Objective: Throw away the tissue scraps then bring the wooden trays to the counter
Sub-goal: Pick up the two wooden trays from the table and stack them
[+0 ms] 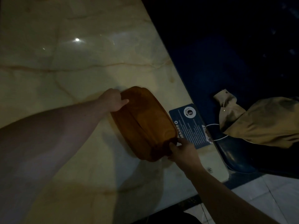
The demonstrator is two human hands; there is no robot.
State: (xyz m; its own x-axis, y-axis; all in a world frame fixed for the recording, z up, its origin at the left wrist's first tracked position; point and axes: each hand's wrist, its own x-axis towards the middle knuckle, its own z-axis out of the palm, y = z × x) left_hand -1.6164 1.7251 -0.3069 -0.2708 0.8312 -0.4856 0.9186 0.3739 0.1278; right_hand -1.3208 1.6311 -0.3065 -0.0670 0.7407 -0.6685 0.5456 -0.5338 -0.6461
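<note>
The wooden trays (143, 123) look like an orange-brown stack with rounded corners, lying on the pale marble table (64, 65) near its right edge. My left hand (114, 99) grips the stack's far end, thumb over the rim. At the near end my right hand (182, 151) holds the corner, fingers wrapped on the edge. The light is dim, so I cannot tell how many trays are stacked or whether they are lifted off the table. No tissue scraps show.
A blue printed card (191, 125) lies on the table edge just right of the trays. Beyond the edge stands a dark blue chair (233, 152) with a tan cloth bag (265, 122) on it. White floor tiles (265, 194) show at the lower right.
</note>
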